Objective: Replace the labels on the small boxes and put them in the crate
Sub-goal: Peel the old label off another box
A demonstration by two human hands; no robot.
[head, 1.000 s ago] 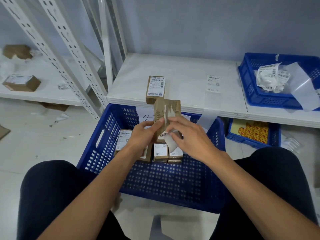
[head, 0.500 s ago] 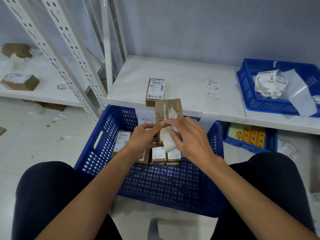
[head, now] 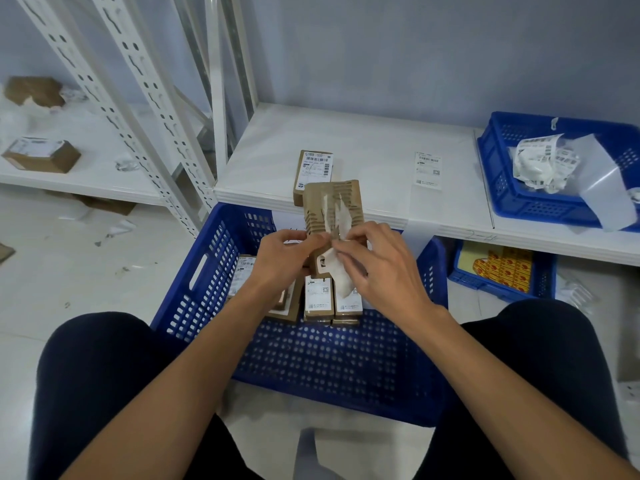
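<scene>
A small brown box with torn white label scraps on its face is held upright above the big blue crate. My left hand grips its lower left side. My right hand pinches the partly peeled old label, which curls down from the box. Several labelled small boxes lie in the crate under my hands. Another labelled box lies on the white shelf behind, and a fresh label lies flat further right.
A blue bin holding crumpled peeled labels and backing paper sits at the shelf's right. Below it is a smaller blue bin with yellow and red packs. White rack posts stand at left, with a cardboard box on the left shelf.
The box has stayed upright in my left hand while my right hand worked the old label further off its face; the loose white strip hangs lower than before.
</scene>
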